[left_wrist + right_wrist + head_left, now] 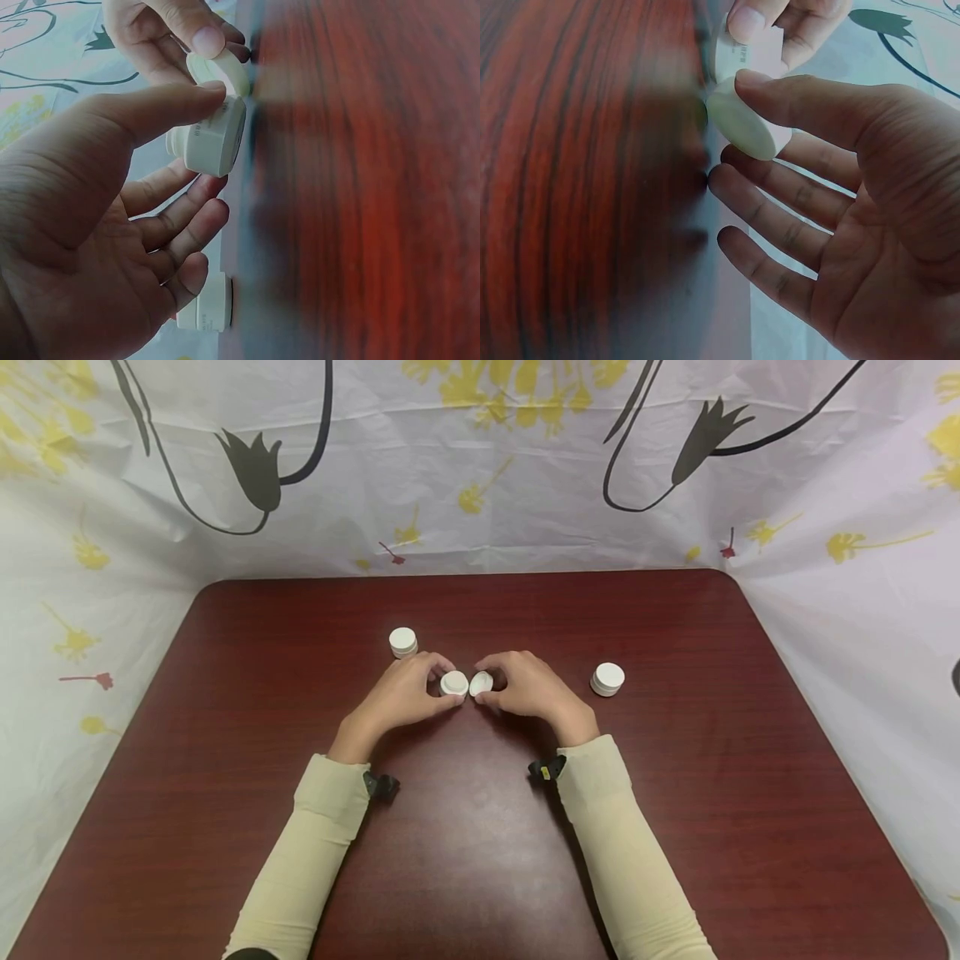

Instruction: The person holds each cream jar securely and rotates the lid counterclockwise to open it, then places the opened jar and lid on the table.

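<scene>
Near the middle of the table, my left hand [405,692] pinches a small white jar [453,684] between thumb and fingers. The jar is without its lid, and small printed text shows on its side in the left wrist view. Just to the right, my right hand [531,687] pinches the round white lid [482,683] by its edge. The lid is tilted, its hollow underside partly showing in the head view. In the right wrist view the lid [739,124] is close beside the jar [757,52]; whether they touch I cannot tell.
A closed white jar [402,642] stands just behind my left hand. Another closed white jar [607,679] stands to the right of my right hand. The dark red wooden table [480,860] has a patterned white curtain [525,485] behind it and along its sides.
</scene>
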A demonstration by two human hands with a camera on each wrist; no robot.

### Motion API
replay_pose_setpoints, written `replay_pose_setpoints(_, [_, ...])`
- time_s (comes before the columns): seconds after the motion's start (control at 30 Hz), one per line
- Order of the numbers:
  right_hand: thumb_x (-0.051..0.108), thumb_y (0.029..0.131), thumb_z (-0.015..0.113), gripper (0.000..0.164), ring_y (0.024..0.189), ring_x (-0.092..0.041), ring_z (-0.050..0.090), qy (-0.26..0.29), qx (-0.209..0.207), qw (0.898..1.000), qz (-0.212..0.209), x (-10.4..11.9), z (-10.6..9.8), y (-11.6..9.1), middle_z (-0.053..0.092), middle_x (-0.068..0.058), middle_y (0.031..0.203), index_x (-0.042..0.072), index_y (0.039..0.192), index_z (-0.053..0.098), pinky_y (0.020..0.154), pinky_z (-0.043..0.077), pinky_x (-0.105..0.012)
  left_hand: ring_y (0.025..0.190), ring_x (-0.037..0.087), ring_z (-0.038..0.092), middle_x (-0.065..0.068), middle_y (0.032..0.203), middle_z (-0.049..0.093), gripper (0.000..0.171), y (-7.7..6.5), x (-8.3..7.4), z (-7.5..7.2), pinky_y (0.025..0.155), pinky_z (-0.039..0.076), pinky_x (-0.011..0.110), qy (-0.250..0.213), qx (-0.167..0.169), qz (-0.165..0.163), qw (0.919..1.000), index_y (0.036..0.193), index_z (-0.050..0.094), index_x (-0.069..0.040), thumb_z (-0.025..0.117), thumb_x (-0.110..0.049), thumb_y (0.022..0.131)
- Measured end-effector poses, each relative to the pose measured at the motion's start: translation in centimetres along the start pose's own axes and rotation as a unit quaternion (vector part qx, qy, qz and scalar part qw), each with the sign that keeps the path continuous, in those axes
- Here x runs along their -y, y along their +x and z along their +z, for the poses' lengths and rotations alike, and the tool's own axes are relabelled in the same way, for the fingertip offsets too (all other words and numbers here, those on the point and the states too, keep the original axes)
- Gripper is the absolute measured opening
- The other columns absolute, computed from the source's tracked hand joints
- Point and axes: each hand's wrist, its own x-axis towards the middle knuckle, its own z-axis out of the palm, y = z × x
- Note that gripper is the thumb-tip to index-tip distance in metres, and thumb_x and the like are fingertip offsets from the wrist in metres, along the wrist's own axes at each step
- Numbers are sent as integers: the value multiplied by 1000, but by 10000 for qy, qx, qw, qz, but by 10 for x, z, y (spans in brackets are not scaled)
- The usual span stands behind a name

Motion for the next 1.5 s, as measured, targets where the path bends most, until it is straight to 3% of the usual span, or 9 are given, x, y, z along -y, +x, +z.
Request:
replay_pose_setpoints(0.27, [21, 90, 83, 31, 93, -21, 66, -127, 15, 9999, 34, -1, 1, 0, 76, -5, 105, 11, 118, 75, 87, 53, -40, 108, 23, 67, 5, 114, 76, 45, 1, 1, 2, 97, 54, 41, -107, 151, -42, 9998, 122, 72, -11, 87, -36, 87])
replay_pose_setpoints(0.43, [22, 89, 84, 28, 94, -20, 68, -129, 113, 9997, 194, 1, 1, 0, 75, -5, 103, 10, 112, 74, 87, 54, -39, 107, 24, 68, 5, 113, 76, 44, 1, 1, 3, 97, 54, 41, -109, 147, -50, 9998, 121, 72, -10, 88, -33, 86])
replay_pose_setpoints(0.9, [22, 89, 84, 31, 98, -22, 67, -343, 156, 9989, 278, 2, 4, 0, 73, -7, 110, 10, 117, 73, 90, 54, -41, 103, 21, 65, 5, 112, 75, 45, 0, 0, 2, 93, 53, 39, -165, 312, -145, 9993, 122, 72, -10, 87, -33, 87])
replay_pose_setpoints(1.33, [23, 90, 83, 48, 106, -26, 68, -349, 231, 9988, 244, 2, 3, -2, 71, -10, 122, 6, 132, 68, 95, 55, -43, 104, 21, 66, 5, 113, 75, 47, 0, 0, 3, 94, 53, 39, -141, 314, -95, 9994, 123, 71, -9, 87, -35, 87])
replay_pose_setpoints(1.5, [31, 93, 81, 46, 99, -24, 67, -121, 273, 9995, -43, 0, -1, -4, 72, -9, 112, 6, 129, 69, 91, 55, -41, 108, 22, 68, 6, 118, 74, 52, -2, -2, -3, 97, 55, 40, -279, 376, -31, 9989, 127, 70, -8, 84, -41, 89])
